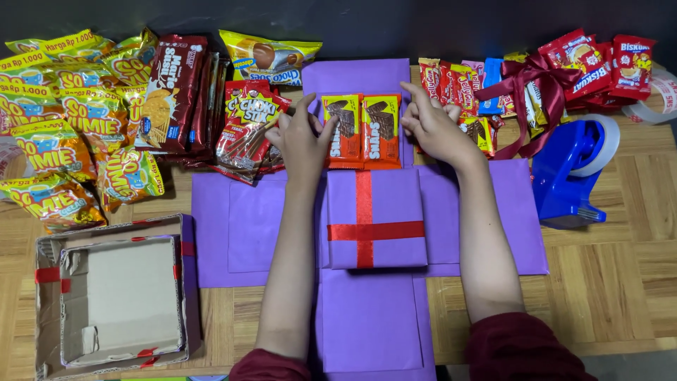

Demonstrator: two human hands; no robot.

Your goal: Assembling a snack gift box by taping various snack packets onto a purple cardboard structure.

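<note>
A purple cross-shaped paper sheet [247, 226] lies flat on the wooden floor, with a small purple box [395, 201] tied in red ribbon at its centre. On the far flap lie two orange-and-yellow chocolate wafer packs [362, 130] side by side. My left hand [302, 137] rests its fingers on the left edge of the left pack. My right hand [431, 123] hovers at the right edge of the right pack, fingers curled, one finger raised; whether it touches the pack is unclear. Both sleeves are dark red.
Yellow snack bags [63, 134] and red biscuit packs [173, 92] pile at the left. More red packs and a dark red ribbon bow [525, 88] sit at the right, beside a blue tape dispenser [568, 173]. An open cardboard box lid [113, 296] lies bottom left.
</note>
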